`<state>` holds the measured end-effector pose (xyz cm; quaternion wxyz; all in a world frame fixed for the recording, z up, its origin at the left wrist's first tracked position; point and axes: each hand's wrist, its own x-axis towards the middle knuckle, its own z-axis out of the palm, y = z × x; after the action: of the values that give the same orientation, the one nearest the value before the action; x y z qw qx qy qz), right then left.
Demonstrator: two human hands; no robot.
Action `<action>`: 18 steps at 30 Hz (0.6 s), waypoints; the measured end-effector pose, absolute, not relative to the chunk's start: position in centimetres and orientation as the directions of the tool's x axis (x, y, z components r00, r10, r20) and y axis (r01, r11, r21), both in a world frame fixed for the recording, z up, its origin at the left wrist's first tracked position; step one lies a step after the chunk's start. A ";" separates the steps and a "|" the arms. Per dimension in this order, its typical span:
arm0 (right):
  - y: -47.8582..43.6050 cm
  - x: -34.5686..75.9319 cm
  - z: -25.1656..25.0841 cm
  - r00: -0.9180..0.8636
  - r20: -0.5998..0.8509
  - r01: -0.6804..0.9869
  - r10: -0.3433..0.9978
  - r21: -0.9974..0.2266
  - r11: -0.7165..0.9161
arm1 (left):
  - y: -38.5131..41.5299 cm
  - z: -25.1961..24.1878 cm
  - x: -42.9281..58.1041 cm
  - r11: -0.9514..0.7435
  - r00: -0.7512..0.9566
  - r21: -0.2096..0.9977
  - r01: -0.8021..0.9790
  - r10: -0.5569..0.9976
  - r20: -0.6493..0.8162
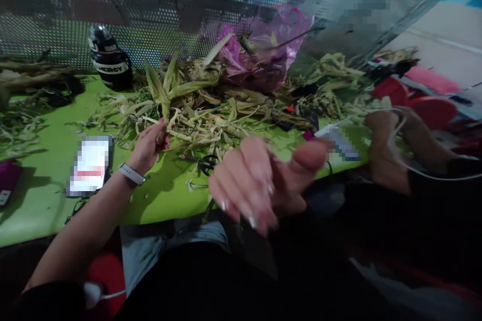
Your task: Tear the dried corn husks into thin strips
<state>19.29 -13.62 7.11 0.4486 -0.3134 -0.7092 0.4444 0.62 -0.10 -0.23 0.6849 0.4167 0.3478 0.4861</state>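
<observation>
My left hand (149,145), with a white watch on its wrist, reaches onto the green table (48,195) and pinches a leaf at the near edge of the corn husk pile (203,105). Close to the camera and blurred is my right hand (259,183), hovering over the table's front edge. Its fingers are curled down together and the thumb sticks out to the right. A thin green strip shows just below those fingers, but whether they hold it is unclear. Black scissors (205,163) lie on the table between my two hands.
A phone (90,165) lies left of my left wrist. At the back stand a black container (111,62) and a pink plastic bag (263,55), against a perforated metal wall. Another person's hands (387,148) with a white cable work at the right, near red bowls (433,108).
</observation>
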 end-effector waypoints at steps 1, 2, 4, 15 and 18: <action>-12.3 19.2 7.1 -0.309 0.413 -0.009 0.857 -0.902 0.431 | -0.1 -0.3 0.6 0.180 0.297 0.907 -0.381 0.953 -0.065; -10.7 19.3 7.0 -0.199 0.458 -0.044 0.866 -0.887 0.459 | 0.0 -0.4 0.6 0.181 0.306 0.905 -0.385 0.950 -0.060; -7.1 19.7 6.1 -0.077 0.466 0.009 0.881 -0.884 0.468 | 0.0 -0.4 0.6 0.179 0.323 0.901 -0.394 0.945 -0.046; 0.1 19.4 0.0 -0.586 0.216 0.344 0.781 -0.807 0.481 | -0.6 -0.3 0.1 0.124 0.399 0.931 -0.343 0.917 0.025; 0.0 19.3 -0.1 -0.573 0.240 0.374 0.784 -0.774 0.511 | -0.5 -0.2 -0.1 0.161 0.437 0.939 -0.305 0.899 -0.012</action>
<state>19.26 0.02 -0.14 0.2968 -0.3543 -0.8168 0.3452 -0.11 -0.54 -0.24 0.6967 0.4828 0.3079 0.4320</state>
